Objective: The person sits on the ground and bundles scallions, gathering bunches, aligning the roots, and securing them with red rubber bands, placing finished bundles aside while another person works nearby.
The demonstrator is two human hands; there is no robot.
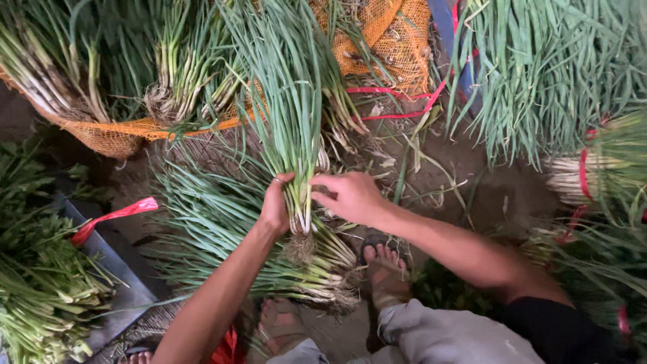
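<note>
A bunch of spring onions [291, 121] stands near upright — long green leaves fanning toward twelve o'clock, pale white stalks and stringy roots at six — above a flat-lying heap.

Landmark: held scallion bunch [294, 135]. Right of it, bare dirt ground [465, 182] gives open passage. Left and below, loose scallion pile [222, 229] blocks access. Above, orange mesh sack [391, 40] obstructs. Far right, tied bundles [579, 168] close the way.
</note>
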